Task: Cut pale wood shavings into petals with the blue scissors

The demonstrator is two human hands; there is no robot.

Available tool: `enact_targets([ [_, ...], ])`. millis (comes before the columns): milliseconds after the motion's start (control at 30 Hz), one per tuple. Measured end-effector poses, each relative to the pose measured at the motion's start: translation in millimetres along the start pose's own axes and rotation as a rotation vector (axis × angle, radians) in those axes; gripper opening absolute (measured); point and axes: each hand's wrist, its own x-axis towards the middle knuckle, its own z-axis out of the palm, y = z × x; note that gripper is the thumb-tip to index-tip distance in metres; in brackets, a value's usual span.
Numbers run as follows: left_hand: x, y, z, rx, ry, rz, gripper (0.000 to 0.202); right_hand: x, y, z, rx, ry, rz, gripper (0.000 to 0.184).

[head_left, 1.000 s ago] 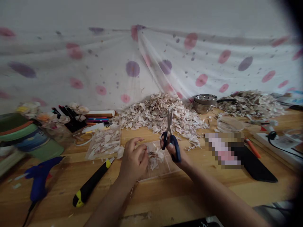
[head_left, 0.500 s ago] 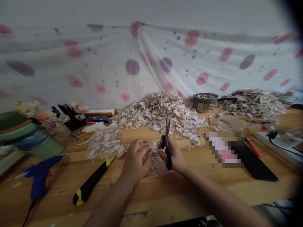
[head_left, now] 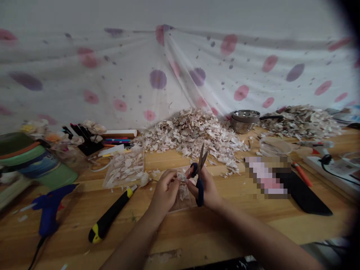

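My left hand (head_left: 165, 192) is closed, its fingertips pinching a small whitish, petal-like piece (head_left: 181, 176). A pair of scissors (head_left: 200, 191) with dark blue handles is in my right hand (head_left: 210, 190), the blades pointing up and slightly parted. The thumb and a finger of that hand also reach the whitish piece. Beneath both hands lies a clear divided tray (head_left: 180, 210) with pale flakes in it; the hands cover much of it. Behind them rises a large heap of pale, thin flakes (head_left: 194, 129).
To the left are a flat clear box of flakes (head_left: 123, 168), a black-and-yellow utility knife (head_left: 109, 217), a blue glue gun (head_left: 49, 210) and a green tub (head_left: 36, 161). At right stand metal bowls (head_left: 244, 122), a clear dish (head_left: 275, 147), a second heap (head_left: 306, 122) and a power strip (head_left: 332, 170).
My left fingers have closed in around the whitish piece. The scissors have tilted to the right and their blades have parted a little more.
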Motion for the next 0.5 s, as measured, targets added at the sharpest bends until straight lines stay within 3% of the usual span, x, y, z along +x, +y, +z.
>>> enact_targets([
  [233,-0.6,0.4,1.6,-0.046,0.026,-0.084,0.016,-3.0,-0.7,0.8,-0.044,-0.018,0.023,0.020],
  [500,1.8,1.5,-2.8,-0.004,-0.007,-0.075,0.020,1.7,-4.8,0.3,-0.011,-0.013,0.056,0.022],
])
